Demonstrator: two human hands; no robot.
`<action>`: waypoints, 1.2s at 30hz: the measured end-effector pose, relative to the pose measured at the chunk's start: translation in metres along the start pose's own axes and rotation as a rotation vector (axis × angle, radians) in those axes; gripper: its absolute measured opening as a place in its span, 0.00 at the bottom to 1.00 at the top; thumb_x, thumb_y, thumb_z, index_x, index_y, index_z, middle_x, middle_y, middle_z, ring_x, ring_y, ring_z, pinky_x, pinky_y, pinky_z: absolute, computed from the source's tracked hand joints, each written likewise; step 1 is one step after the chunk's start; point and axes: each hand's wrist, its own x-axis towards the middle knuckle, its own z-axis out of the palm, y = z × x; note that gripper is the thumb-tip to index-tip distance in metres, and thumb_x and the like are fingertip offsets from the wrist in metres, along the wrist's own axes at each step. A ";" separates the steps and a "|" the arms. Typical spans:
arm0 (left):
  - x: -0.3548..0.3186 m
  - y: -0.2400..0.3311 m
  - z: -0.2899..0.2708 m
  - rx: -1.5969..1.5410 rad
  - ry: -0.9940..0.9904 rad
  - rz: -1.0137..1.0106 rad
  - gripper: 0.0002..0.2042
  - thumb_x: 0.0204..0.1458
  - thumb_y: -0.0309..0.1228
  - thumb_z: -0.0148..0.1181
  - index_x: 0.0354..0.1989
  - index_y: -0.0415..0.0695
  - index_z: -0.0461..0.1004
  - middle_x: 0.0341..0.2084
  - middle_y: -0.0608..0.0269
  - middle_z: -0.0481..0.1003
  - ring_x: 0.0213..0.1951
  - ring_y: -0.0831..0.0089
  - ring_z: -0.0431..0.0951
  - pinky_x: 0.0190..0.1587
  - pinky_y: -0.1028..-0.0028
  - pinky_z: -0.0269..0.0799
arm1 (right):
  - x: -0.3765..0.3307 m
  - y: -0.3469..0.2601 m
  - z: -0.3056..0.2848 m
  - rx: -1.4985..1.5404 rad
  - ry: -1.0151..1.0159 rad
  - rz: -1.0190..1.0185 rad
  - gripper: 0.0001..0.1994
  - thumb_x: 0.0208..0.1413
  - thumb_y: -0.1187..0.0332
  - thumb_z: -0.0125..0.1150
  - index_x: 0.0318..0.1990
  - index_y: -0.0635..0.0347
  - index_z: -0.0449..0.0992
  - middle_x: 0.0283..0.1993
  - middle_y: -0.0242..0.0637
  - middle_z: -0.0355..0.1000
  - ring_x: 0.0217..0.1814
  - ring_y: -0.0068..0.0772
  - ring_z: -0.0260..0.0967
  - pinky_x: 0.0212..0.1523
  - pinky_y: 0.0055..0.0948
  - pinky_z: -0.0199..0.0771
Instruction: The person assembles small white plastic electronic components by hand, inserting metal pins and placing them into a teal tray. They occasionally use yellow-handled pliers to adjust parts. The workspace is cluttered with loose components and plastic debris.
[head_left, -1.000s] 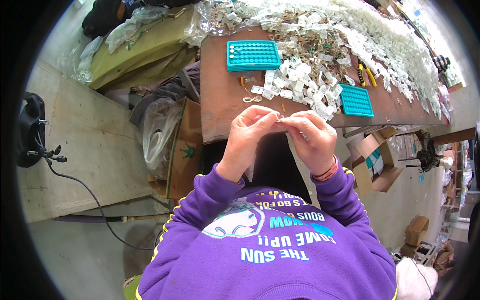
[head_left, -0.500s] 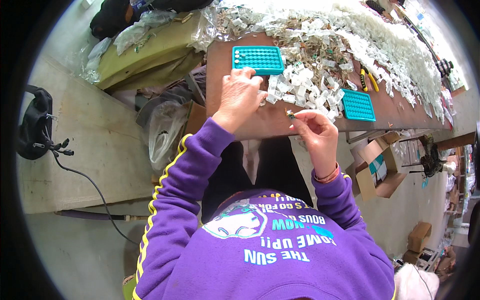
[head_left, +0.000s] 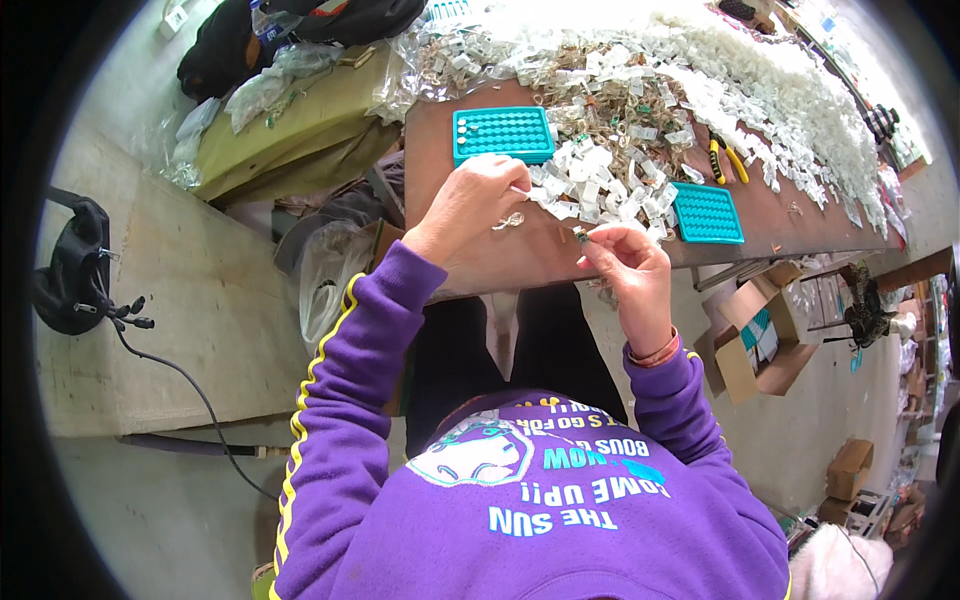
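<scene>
Head view: A person in a purple sweatshirt with yellow sleeve trim is working at a brown tabletop, both bare hands reaching over its near edge. The right hand is pinching a small part with green on it between thumb and forefinger, the remaining fingers curling loosely; the part is jutting toward the left, over the table's near edge. The left hand is hovering palm down, fingers bent and nearly closed, at the near side of a teal tray; whether those fingertips are gripping anything or touching the tray, the view cannot tell. A few white discs are sitting in the tray's left-hand pockets.

Between the two hands, a pale loop of cord is lying on the tabletop. Small white plastic housings are piling up just beyond, and a second teal tray is resting at their right. Yellow-and-black pliers are lying behind that tray, near a broad heap of whitish pieces that is spreading along the far side. Right of the person, below the table, an open cardboard box is holding teal and white items.
</scene>
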 end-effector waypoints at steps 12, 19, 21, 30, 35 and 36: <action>-0.042 0.077 0.012 -1.693 0.205 -0.591 0.07 0.56 0.28 0.57 0.39 0.40 0.69 0.42 0.59 0.74 0.43 0.73 0.76 0.50 0.71 0.72 | 0.015 -0.015 0.016 0.466 -0.232 0.221 0.06 0.58 0.73 0.58 0.42 0.62 0.71 0.38 0.37 0.75 0.38 0.26 0.76 0.39 0.22 0.77; -0.060 0.083 0.027 -1.401 0.331 -0.644 0.09 0.57 0.26 0.57 0.45 0.37 0.71 0.40 0.61 0.76 0.41 0.77 0.76 0.46 0.77 0.72 | 0.010 0.001 0.016 0.537 -0.174 0.324 0.06 0.58 0.72 0.58 0.42 0.62 0.71 0.35 0.33 0.74 0.33 0.22 0.74 0.36 0.19 0.74; -0.062 0.080 0.029 -1.311 0.400 -0.622 0.09 0.56 0.25 0.59 0.44 0.38 0.72 0.39 0.62 0.76 0.41 0.78 0.76 0.45 0.77 0.72 | 0.010 0.003 0.015 0.495 -0.200 0.347 0.06 0.58 0.71 0.59 0.41 0.62 0.72 0.32 0.31 0.73 0.30 0.19 0.71 0.32 0.16 0.70; -0.071 0.079 0.024 -1.241 0.405 -0.539 0.08 0.52 0.22 0.62 0.39 0.41 0.71 0.36 0.65 0.76 0.38 0.81 0.75 0.44 0.80 0.70 | 0.009 0.004 0.017 0.276 -0.273 0.394 0.06 0.58 0.69 0.59 0.39 0.62 0.73 0.28 0.31 0.72 0.26 0.20 0.70 0.29 0.19 0.70; -0.070 0.076 0.015 -1.288 0.304 -0.598 0.07 0.52 0.23 0.63 0.36 0.42 0.70 0.34 0.64 0.76 0.38 0.80 0.75 0.43 0.79 0.70 | 0.006 -0.009 0.020 0.122 -0.295 0.298 0.07 0.56 0.70 0.61 0.36 0.64 0.74 0.30 0.34 0.74 0.28 0.22 0.72 0.31 0.21 0.73; -0.071 0.075 0.012 -1.350 0.257 -0.593 0.08 0.52 0.23 0.63 0.36 0.42 0.70 0.34 0.64 0.76 0.38 0.80 0.75 0.43 0.79 0.70 | 0.006 -0.013 0.018 0.062 -0.325 0.273 0.07 0.56 0.70 0.61 0.36 0.64 0.75 0.30 0.34 0.74 0.29 0.22 0.72 0.32 0.21 0.73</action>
